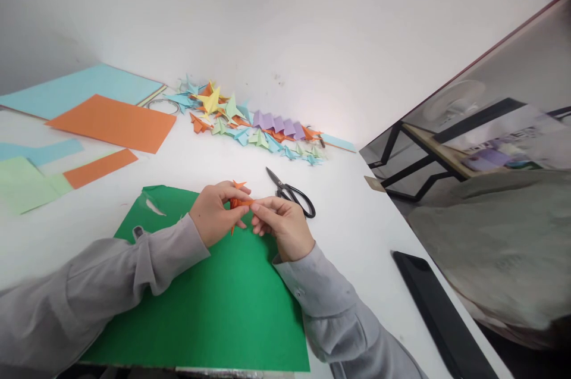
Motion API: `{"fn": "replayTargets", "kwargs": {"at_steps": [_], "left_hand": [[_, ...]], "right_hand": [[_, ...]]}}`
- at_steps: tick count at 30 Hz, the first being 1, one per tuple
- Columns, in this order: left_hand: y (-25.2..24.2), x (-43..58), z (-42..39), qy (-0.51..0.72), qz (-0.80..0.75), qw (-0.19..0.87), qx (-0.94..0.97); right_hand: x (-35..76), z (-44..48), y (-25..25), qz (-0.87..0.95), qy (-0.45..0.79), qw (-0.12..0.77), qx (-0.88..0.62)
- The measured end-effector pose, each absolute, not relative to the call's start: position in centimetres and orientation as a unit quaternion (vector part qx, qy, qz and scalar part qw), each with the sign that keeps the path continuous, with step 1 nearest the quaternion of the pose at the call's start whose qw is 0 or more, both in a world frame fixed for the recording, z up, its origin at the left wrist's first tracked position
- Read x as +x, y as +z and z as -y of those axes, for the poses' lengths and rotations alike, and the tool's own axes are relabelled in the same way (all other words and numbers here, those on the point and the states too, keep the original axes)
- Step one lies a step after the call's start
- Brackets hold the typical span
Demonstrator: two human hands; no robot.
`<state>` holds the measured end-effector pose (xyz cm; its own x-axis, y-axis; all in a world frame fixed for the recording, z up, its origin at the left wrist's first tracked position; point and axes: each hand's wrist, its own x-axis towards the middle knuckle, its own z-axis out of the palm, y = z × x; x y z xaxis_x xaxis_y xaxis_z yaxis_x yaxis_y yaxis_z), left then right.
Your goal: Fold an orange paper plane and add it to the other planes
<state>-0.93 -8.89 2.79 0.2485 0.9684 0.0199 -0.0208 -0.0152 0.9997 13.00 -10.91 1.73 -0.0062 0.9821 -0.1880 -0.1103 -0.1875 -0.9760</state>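
Note:
Between my two hands is a small folded orange paper piece [239, 203] with pointed tips showing above and below the fingers. My left hand [218, 209] pinches its body between thumb and fingers. With thumb and forefinger my right hand [285, 225] grips its right end. Both hands are over the upper part of a green sheet [214, 301]. Just beyond the right hand lie black-handled scissors [292, 191], blades pointing away to the left. The fingers hide much of the folded shape.
Along the wall sits a pile of folded paper shapes [232, 110] in several colours. Orange paper [113, 123], a light blue sheet [89, 88] and green strips [27, 185] lie at left. A black flat object [437, 307] lies near the table's right edge.

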Motion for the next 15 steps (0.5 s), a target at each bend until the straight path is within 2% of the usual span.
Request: {"fn": "replayTargets", "kwargs": {"at_steps": [15], "left_hand": [[3.01,-0.87,8.86,0.424,-0.432,0.631,0.484]], "right_hand": [[13.12,10.8,2.03,0.425,0.56,0.475,-0.53]]}}
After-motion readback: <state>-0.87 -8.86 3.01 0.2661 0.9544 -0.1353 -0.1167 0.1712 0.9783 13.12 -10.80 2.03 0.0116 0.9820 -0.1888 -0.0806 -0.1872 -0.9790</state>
